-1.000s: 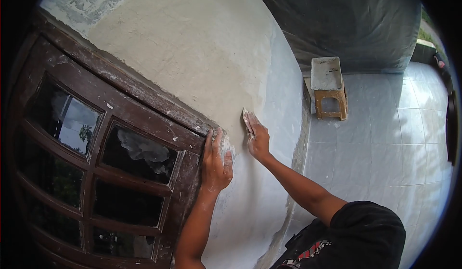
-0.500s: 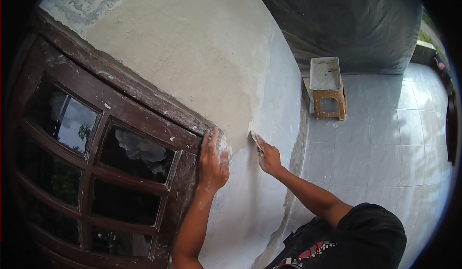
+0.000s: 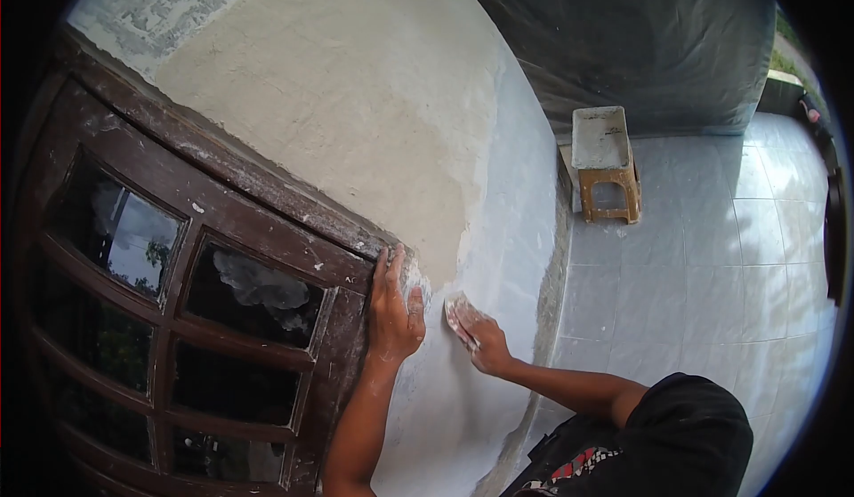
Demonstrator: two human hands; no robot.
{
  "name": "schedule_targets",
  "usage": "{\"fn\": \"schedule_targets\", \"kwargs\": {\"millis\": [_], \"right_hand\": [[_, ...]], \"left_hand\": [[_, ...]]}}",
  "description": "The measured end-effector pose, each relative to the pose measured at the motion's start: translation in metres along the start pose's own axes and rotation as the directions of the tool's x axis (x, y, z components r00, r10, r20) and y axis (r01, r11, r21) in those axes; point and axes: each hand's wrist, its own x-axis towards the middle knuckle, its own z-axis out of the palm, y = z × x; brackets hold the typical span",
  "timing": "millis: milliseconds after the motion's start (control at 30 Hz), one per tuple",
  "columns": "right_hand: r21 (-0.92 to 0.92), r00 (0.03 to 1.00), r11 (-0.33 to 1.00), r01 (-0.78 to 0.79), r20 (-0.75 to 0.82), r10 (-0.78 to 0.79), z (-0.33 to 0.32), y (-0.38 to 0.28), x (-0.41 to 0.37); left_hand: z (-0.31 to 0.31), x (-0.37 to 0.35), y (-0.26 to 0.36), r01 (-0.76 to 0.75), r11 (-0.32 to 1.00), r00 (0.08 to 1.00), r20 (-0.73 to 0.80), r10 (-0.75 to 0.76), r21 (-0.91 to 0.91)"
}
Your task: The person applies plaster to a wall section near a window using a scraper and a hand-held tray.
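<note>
My right hand is closed round a putty knife, its blade against the freshly coated white part of the wall. White paste smears the blade and my fingers. To the left, my left hand lies with outstretched fingers on the edge of the brown wooden window frame, where it meets the wall. The thumb stands apart from the fingers and nothing is in that hand. Above both hands the wall is covered in beige, drier-looking plaster.
A brown plastic stool stands on the pale tiled floor, a paste-smeared tray on top of it. Behind hangs a dark sheet. Glass panes fill the window frame at left.
My right hand has moved down and a little left along the wall with the putty knife, and the blade's face has turned more toward me. My left hand stays on the frame edge.
</note>
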Motion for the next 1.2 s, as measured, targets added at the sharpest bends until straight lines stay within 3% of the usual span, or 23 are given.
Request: {"fn": "schedule_targets", "kwargs": {"millis": [100,167,200,233,333,367,400,467,533,600,667,700,767,800,833,867,900,1000,1067,1133,1200], "right_hand": [[-0.030,0.991,0.997,0.069,0.117,-0.065,-0.038,-0.024,-0.018],[0.051,0.999,0.999,0.017,0.047,-0.020,-0.053,-0.021,0.010],[-0.029,0.999,0.999,-0.035,-0.023,0.035,-0.058,-0.028,0.046],[-0.107,0.989,0.994,0.021,-0.143,-0.037,-0.055,-0.014,0.077],[-0.110,0.939,0.994,-0.019,-0.344,-0.020,-0.051,-0.004,0.165],[0.015,0.945,1.000,-0.021,-0.326,0.025,-0.045,0.005,0.175],[0.018,0.945,1.000,-0.020,-0.327,0.025,-0.036,0.008,0.170],[-0.109,0.965,0.991,-0.074,-0.257,0.043,-0.019,0.007,0.139],[-0.112,0.988,0.994,0.020,-0.147,-0.037,-0.009,0.001,0.090],[0.095,0.998,0.995,0.018,-0.069,-0.011,-0.007,-0.012,0.028],[0.119,0.991,0.993,-0.013,0.136,-0.003,-0.023,-0.017,-0.021],[0.121,0.991,0.993,-0.010,0.132,-0.006,-0.034,-0.022,-0.019],[0.219,0.879,0.896,-0.387,0.382,0.286,-0.057,-0.035,-0.003],[0.242,0.959,0.943,-0.229,0.223,0.175,-0.058,-0.032,0.025],[0.375,0.908,0.828,-0.418,0.179,0.378,-0.060,-0.036,0.063],[0.388,0.962,0.891,-0.236,-0.038,0.272,-0.061,-0.038,0.104],[0.242,0.960,0.963,-0.120,-0.220,0.175,-0.060,-0.031,0.143],[0.010,0.913,1.000,0.024,-0.407,-0.018,-0.050,-0.012,0.212],[0.165,0.958,0.977,-0.134,-0.231,0.170,-0.039,-0.019,0.199],[-0.008,0.982,0.999,0.047,-0.182,-0.047,-0.030,-0.036,0.162],[0.133,0.992,0.987,0.087,-0.103,-0.074,-0.015,-0.038,0.103]], "left_hand": [[0.002,-0.003,0.000,0.003,1.000,1.000,0.001,-0.003,0.003],[0.000,-0.002,-0.002,0.006,1.000,1.000,0.005,-0.006,0.008],[0.000,-0.002,-0.003,0.010,1.000,1.000,0.007,-0.010,-0.001],[0.001,-0.003,-0.002,0.016,1.000,1.000,0.010,-0.015,-0.012],[0.002,-0.003,-0.002,0.023,1.000,1.000,0.009,-0.023,-0.013],[0.001,-0.004,-0.003,0.024,1.000,1.000,0.011,-0.023,-0.009],[0.002,-0.004,-0.004,0.019,1.000,1.000,0.006,-0.019,-0.001],[0.002,-0.004,-0.004,0.012,1.000,1.000,0.000,-0.012,0.005],[0.001,-0.003,-0.005,-0.030,0.999,0.999,0.013,0.030,0.020],[0.001,-0.003,-0.004,-0.016,1.000,1.000,0.010,0.015,0.011],[0.001,-0.004,-0.003,-0.006,1.000,1.000,0.010,0.006,0.007],[0.001,-0.004,-0.002,-0.014,1.000,1.000,0.010,0.014,0.015],[0.001,-0.002,-0.003,-0.022,1.000,1.000,0.009,0.021,0.021],[0.001,-0.002,-0.004,-0.021,1.000,1.000,0.004,0.021,0.014],[0.001,-0.003,-0.003,-0.019,1.000,1.000,-0.003,0.019,0.007],[0.002,-0.003,-0.003,-0.015,1.000,1.000,-0.005,0.015,0.006],[0.002,-0.003,-0.002,-0.007,1.000,1.000,0.003,0.007,0.003],[0.002,-0.004,-0.001,0.002,1.000,1.000,0.009,-0.002,0.006],[0.002,-0.003,-0.002,-0.003,1.000,1.000,0.009,0.003,0.009],[0.002,-0.004,-0.004,-0.049,0.998,0.999,-0.002,0.049,0.026],[0.002,-0.003,-0.006,-0.048,0.999,0.999,-0.008,0.049,0.018]]}}
